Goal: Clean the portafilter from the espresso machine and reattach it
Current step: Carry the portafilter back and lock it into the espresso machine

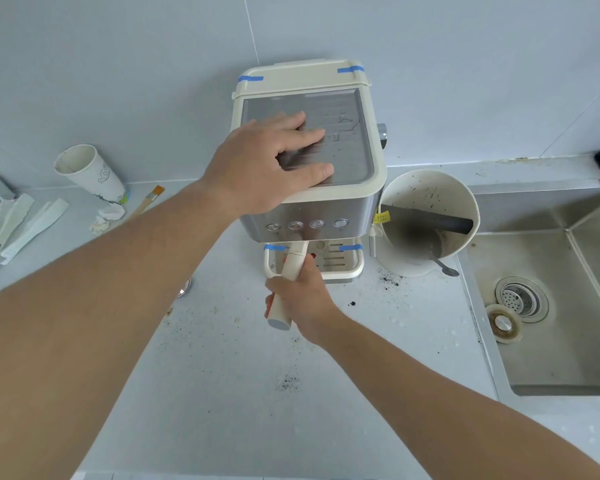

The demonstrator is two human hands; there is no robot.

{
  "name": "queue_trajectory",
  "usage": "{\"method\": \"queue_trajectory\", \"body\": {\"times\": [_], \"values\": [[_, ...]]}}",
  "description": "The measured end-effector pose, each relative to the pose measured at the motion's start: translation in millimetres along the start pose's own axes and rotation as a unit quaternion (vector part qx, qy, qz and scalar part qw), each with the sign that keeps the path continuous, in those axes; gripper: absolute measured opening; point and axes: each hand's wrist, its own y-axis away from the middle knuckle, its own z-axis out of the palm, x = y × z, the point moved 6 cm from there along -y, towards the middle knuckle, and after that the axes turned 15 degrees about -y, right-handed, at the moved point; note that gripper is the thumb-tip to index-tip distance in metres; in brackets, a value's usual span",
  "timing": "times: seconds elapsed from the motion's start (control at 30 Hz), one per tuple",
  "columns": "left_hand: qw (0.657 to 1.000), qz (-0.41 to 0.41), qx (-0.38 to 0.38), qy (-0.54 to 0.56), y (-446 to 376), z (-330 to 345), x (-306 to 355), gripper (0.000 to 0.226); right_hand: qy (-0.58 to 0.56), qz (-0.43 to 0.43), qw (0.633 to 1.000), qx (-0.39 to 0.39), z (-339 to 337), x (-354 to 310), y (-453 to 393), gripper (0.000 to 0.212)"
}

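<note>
While the left hand [274,161] is pressing flat, fingers spread, on the espresso machine [309,150] at the counter's back edge, the right hand [300,303] is gripping the portafilter [288,275] handle under the group head. Likely locking or unlocking; next calls for a firm twist.

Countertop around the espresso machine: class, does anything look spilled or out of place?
Yes. Dark grounds speckle the countertop before the espresso machine, and a paper cup lies tipped at left.

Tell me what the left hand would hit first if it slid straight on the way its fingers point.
The left hand lies flat on the espresso machine, fingers aimed right. It would probably meet the raised cream rim first, though depth is unclear.
</note>
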Motion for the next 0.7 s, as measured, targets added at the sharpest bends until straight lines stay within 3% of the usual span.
{"method": "queue_trajectory", "body": {"times": [0.23, 0.57, 0.7], "values": [[1.000, 0.016, -0.008, -0.021, -2, 2, -1, 0.065, 0.044, 0.064, 0.995, -0.067, -19, -12, 3, 0.036], [1.000, 0.015, -0.005, -0.012, -2, 4, -5, 0.063, 0.057, 0.082, 0.991, -0.086, -19, -18, 8, 0.049], [1.000, 0.014, -0.004, -0.008, 0, 4, -3, 0.063, 0.059, 0.103, 0.990, -0.081, -19, -20, 12, 0.045]]}}
